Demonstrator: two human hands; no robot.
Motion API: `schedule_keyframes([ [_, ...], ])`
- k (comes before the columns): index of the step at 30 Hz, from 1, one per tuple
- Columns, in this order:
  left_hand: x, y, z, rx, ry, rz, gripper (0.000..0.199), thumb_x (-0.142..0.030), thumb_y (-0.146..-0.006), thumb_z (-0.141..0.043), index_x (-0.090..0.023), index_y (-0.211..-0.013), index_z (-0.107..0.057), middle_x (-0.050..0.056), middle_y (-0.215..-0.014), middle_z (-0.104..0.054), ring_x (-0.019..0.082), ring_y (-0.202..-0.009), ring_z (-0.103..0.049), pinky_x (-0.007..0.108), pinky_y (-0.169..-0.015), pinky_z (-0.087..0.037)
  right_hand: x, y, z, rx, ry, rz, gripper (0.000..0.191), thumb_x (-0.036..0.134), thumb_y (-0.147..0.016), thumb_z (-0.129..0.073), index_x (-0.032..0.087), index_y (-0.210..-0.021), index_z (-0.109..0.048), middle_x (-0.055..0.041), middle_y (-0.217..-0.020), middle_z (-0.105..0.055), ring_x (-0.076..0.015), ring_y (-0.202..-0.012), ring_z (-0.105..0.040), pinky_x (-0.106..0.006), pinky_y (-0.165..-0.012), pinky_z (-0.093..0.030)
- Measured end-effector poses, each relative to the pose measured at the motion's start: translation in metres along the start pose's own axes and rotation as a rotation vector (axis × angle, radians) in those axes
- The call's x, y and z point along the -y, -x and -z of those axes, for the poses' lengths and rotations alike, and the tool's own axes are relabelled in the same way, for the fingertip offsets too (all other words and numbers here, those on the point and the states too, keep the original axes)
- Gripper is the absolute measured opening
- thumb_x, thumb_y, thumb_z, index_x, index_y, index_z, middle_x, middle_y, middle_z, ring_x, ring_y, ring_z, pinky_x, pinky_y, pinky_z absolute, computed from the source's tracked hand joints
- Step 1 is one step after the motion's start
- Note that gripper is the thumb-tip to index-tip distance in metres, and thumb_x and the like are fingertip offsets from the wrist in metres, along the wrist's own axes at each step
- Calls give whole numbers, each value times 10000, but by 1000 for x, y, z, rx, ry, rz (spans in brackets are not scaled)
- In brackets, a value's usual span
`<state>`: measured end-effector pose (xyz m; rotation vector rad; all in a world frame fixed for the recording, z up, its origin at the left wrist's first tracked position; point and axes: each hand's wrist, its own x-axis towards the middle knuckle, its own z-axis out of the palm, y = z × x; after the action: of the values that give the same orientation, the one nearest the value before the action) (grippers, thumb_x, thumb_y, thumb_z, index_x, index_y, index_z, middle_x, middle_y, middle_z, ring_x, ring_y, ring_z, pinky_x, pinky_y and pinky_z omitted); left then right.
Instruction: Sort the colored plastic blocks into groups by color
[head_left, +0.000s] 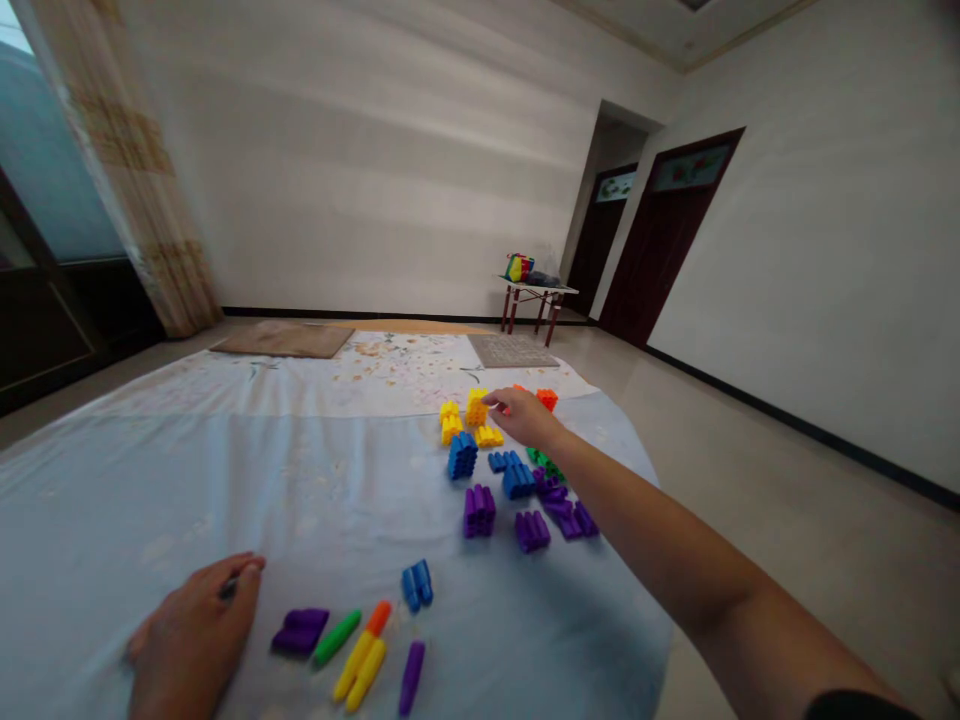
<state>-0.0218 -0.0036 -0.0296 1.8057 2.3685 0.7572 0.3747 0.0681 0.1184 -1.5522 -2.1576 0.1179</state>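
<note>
My left hand (199, 632) rests on the table at the lower left with its fingers curled. A small dark spot shows between thumb and fingers; I cannot tell whether it is an object or shadow. My right hand (525, 415) reaches far forward, thumb and index finger apart, its fingertips beside a stack of yellow toy building pieces (477, 408). More yellow pieces (451, 424), a blue stack (463, 456) and a purple stack (479, 511) stand around it. Orange pieces (547, 400) lie behind the hand, and green pieces (545, 464) are partly covered by my forearm.
Near me lie a blue piece (418, 585), a purple piece (301, 632), a green stick (337, 638), yellow sticks (366, 675) and a purple stick (412, 678). A pale blue cloth (337, 500) covers the table. Beyond stands a small table (536, 289) with a colourful bag.
</note>
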Motion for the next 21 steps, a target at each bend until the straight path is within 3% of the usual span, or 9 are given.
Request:
schedule_keyframes([
  [3,-18,9,15,22,7,32,439,-415,-802,-289,-190,-952,-635,100,-1104,-626,293,-1056,-537,454,-929,-368,34,25,-9,1,-155,150,251,168,-811,-532,159,-1038,-640,-65,-952,-672,-142,-823,-605,-275,-767,-459],
  [10,-29,20,25,26,19,22,388,-363,-812,-311,-189,-969,-620,82,-1074,-637,252,-1035,-541,409,-927,-354,108,71,-69,355,-221,373,297,195,-781,-590,155,-1073,-623,-86,-975,-655,-161,-845,-605,-282,-779,-459],
  [14,-29,22,25,18,29,10,381,-357,-820,-313,-183,-965,-619,85,-1051,-645,247,-1005,-551,397,-902,-363,126,79,-90,466,-190,473,327,204,-769,-598,164,-1093,-619,-94,-1035,-641,-199,-992,-560,-303,-867,-427],
  [21,-28,23,24,0,33,10,370,-361,-820,-323,-181,-952,-618,94,-1051,-641,251,-991,-550,402,-899,-351,145,86,-104,464,-203,490,306,273,-776,-594,167,-1061,-632,-90,-1014,-642,-198,-966,-558,-289,-856,-414],
])
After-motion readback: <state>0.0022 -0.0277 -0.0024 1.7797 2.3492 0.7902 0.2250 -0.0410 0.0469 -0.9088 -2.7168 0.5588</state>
